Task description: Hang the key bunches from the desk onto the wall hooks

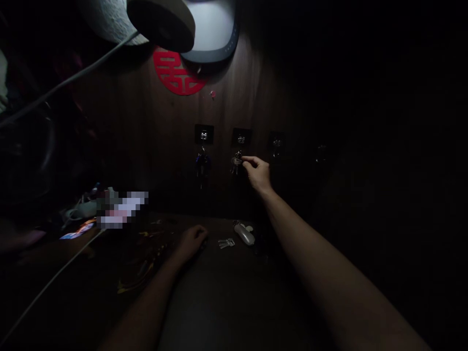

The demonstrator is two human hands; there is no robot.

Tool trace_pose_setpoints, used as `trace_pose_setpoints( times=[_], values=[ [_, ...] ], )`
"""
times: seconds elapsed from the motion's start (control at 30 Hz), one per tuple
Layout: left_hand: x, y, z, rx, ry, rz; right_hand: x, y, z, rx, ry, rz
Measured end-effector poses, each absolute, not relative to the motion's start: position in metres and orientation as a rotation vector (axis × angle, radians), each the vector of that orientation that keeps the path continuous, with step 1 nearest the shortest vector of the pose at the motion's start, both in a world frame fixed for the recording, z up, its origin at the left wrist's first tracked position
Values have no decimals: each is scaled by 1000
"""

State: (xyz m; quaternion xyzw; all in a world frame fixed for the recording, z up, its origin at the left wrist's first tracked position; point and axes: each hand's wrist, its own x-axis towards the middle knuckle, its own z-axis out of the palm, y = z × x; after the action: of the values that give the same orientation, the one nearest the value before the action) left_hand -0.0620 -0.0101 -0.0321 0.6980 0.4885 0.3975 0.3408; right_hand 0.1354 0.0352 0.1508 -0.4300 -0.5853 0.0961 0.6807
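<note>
Keys on table and hooks, two hands, dim light

Table (212,297): dark top, its far edge meeting a dark wood-grain panel (171,161).
Yellow-ended strands (126,286): a loose tangle left of the table's middle, poorly lit.
Left hand (192,240): near the far edge, fingers loosely curled; whether anything is inside cannot be told.
Loose keys (226,243): a small silver group, fanned, right of the left hand and near the far edge.
Grey fob (244,234): oblong, glossy, lying slantwise just beside the loose keys, nearer the far edge.
Right hand (258,174): raised before the panel, thumb and forefinger nearly together, tips at the right side of a hanging bunch; whether they grip it cannot be told.
Hanging bunch (235,164): silver keys just below the second hook plate (242,137) from the left.
Dark-and-blue keys (202,161): hanging below the leftmost hook plate (204,134).
Third hook plate (277,141): right of the second, faint.
Red cut-out (181,80): round, flat on the panel, above the leftmost plate.
</note>
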Motion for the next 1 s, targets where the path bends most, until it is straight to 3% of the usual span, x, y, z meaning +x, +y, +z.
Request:
trace_pose_setpoints(
  times=[0.57, 0.73, 1.0],
  values=[
    [-62, -20, -23, 2032, 1305, 1009, 144, -25, 15, -1366, -1675, 334],
    [-61, -25, -21, 2116, 1334, 952, 140, -44, -11, -1476, -1875, 212],
    [-60, -27, -21, 2184, 1297, 929, 127, -59, -9, -1702, -2143, -109]
  ],
)
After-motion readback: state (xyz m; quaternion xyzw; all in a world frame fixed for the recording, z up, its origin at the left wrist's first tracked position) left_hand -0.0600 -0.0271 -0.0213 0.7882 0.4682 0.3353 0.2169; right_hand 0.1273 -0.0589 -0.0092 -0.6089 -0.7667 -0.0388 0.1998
